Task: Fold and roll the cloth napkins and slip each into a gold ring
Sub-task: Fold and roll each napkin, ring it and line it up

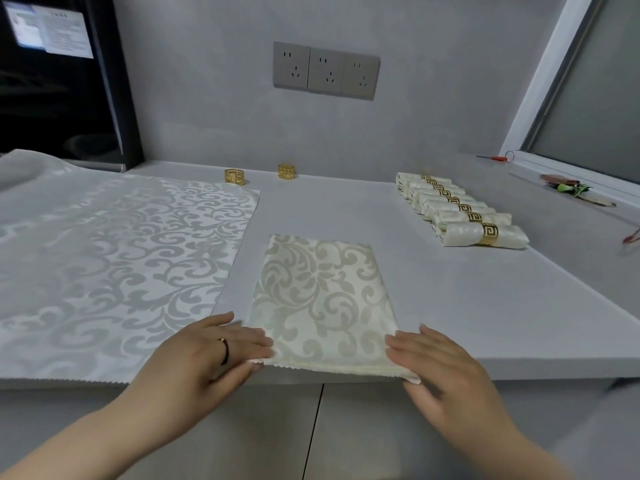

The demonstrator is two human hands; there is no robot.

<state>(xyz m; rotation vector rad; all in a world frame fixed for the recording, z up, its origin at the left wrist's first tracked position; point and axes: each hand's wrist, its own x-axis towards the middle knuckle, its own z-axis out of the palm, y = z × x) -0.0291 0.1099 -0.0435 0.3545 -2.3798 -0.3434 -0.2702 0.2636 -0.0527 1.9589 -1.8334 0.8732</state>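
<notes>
Behind the pinched napkin (322,299), key-patterned gold rings (234,176)

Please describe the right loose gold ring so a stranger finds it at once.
Below the three grey wall sockets, at the back of the counter, stand two loose gold rings. Yours is the right ring, alone on bare counter; the left ring sits by the corner of the large spread cloth.
</notes>
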